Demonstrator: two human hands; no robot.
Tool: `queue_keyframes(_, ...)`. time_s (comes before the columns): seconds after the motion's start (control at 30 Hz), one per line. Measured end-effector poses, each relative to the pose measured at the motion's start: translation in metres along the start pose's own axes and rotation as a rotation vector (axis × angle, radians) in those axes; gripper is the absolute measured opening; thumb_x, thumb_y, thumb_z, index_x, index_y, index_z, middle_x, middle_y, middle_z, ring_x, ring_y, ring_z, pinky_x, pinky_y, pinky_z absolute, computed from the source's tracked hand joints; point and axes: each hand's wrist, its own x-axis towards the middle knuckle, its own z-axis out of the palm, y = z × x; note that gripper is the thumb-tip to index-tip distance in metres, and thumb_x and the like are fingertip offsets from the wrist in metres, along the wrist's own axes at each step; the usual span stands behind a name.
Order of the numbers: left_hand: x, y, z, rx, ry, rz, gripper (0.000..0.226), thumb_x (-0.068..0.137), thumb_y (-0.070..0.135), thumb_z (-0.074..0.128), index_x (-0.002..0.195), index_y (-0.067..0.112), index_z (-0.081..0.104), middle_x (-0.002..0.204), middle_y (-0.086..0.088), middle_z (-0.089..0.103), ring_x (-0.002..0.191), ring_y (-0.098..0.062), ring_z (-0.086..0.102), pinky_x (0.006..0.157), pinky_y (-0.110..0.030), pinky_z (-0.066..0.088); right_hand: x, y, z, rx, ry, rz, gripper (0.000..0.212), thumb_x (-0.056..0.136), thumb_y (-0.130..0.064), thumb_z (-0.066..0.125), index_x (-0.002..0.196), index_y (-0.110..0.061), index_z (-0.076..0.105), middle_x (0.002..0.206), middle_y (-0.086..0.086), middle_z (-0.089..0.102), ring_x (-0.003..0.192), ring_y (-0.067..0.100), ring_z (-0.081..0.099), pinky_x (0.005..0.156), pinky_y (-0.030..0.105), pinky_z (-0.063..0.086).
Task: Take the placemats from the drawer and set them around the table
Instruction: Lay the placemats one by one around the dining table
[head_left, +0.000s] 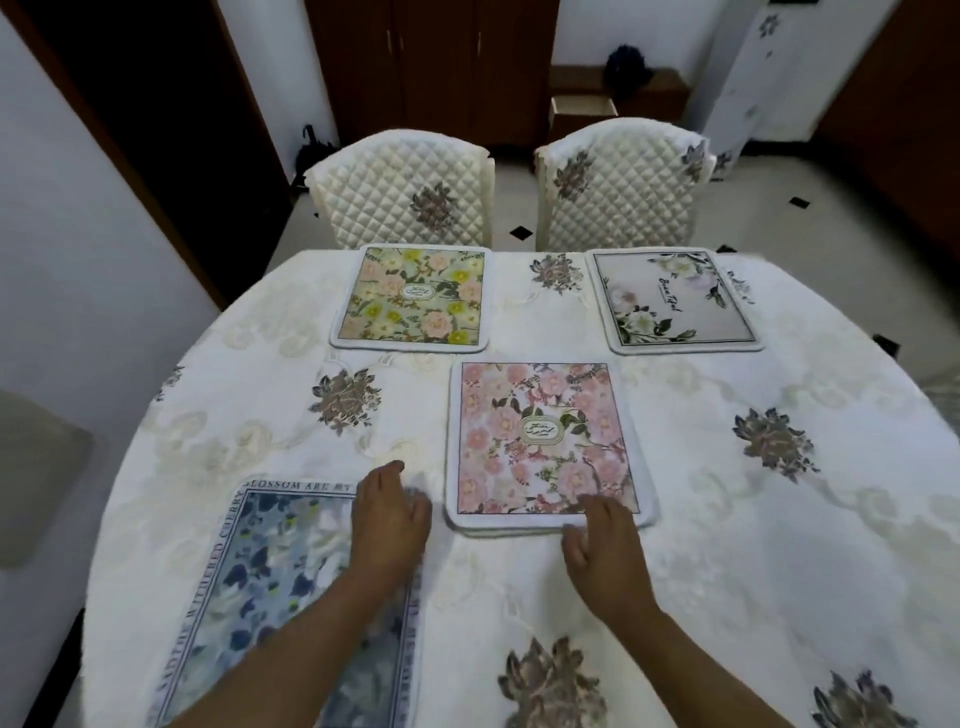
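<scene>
Four placemats lying on tabletop (727, 519): far-left placemat (413, 297) and far-right placemat (675, 301) sitting before two chairs (402, 195); centre placemat (548, 441) lying nearer; near-left placemat (270, 597) lying at near edge

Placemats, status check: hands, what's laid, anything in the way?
Left hand open over blue placemat. Right hand open at pink placemat, unplaced mid-table. Yellow-floral placemat and grey placemat laid by chairs. Nothing blocking.
</scene>
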Motion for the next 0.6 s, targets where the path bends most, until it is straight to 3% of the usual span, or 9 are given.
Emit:
queue_keyframes(0.1, 0.03, 0.054, 0.034, -0.013, -0.066, -0.125, 0.05, 0.085, 0.021, 0.065, 0.127, -0.002, 0.048, 0.122, -0.026, 0.056, 0.113, -0.041, 0.051, 0.094, -0.046, 0.044, 0.042, 0.059, -0.03, -0.022, -0.071, 0.258, 0.039, 0.085, -0.01, 0.065, 0.12, 0.005, 0.056, 0.109, 0.026, 0.06, 0.104, 0.042, 0.053, 0.091, 0.046, 0.044)
queue_keyframes(0.17, 0.044, 0.076, 0.048, -0.009, -0.083, -0.222, 0.041, 0.085, 0.024, 0.062, 0.114, -0.002, 0.051, 0.11, -0.025, 0.058, 0.103, -0.042, 0.057, 0.085, -0.047, 0.049, 0.064, 0.085, -0.04, -0.009, -0.157, 0.359, 0.038, 0.089, -0.016, 0.063, 0.119, 0.007, 0.055, 0.11, 0.027, 0.06, 0.108, 0.042, 0.052, 0.092, 0.044, 0.041)
queue_keyframes(0.27, 0.052, 0.093, 0.065, 0.015, -0.08, -0.324, 0.035, 0.085, 0.024, 0.059, 0.106, -0.002, 0.051, 0.107, -0.025, 0.058, 0.1, -0.042, 0.056, 0.082, -0.044, 0.047, 0.086, 0.101, -0.045, 0.068, -0.195, 0.391, 0.018, 0.09, -0.019, 0.06, 0.084, -0.003, 0.056, 0.086, 0.022, 0.058, 0.089, 0.037, 0.057, 0.071, 0.038, 0.038)
queue_keyframes(0.37, 0.056, 0.093, 0.069, 0.033, -0.038, -0.362, 0.036, 0.086, 0.023, 0.062, 0.106, -0.004, 0.052, 0.108, -0.028, 0.056, 0.101, -0.044, 0.055, 0.081, -0.043, 0.045, 0.099, 0.101, -0.039, 0.181, -0.156, 0.42, 0.036, 0.087, -0.02, 0.062, 0.061, -0.016, 0.036, 0.069, 0.013, 0.045, 0.065, 0.027, 0.049, 0.056, 0.032, 0.027)
queue_keyframes(0.5, 0.06, 0.094, 0.069, -0.126, 0.014, -0.383, 0.031, 0.088, 0.016, 0.061, 0.108, -0.006, 0.05, 0.102, -0.025, 0.059, 0.093, -0.042, 0.059, 0.073, -0.038, 0.045, 0.108, 0.103, -0.034, 0.301, -0.105, 0.507, 0.027, 0.085, -0.023, 0.067, 0.072, -0.008, 0.048, 0.07, 0.01, 0.053, 0.062, 0.024, 0.05, 0.051, 0.032, 0.028)
queue_keyframes(0.6, 0.056, 0.099, 0.066, -0.183, 0.023, -0.329, 0.02, 0.094, 0.017, 0.054, 0.103, 0.001, 0.047, 0.082, -0.008, 0.056, 0.078, -0.035, 0.059, 0.063, -0.032, 0.038, 0.112, 0.102, -0.034, 0.359, -0.128, 0.563, 0.026, 0.089, -0.03, 0.063, 0.076, -0.013, 0.048, 0.072, 0.003, 0.055, 0.066, 0.017, 0.052, 0.054, 0.031, 0.032)
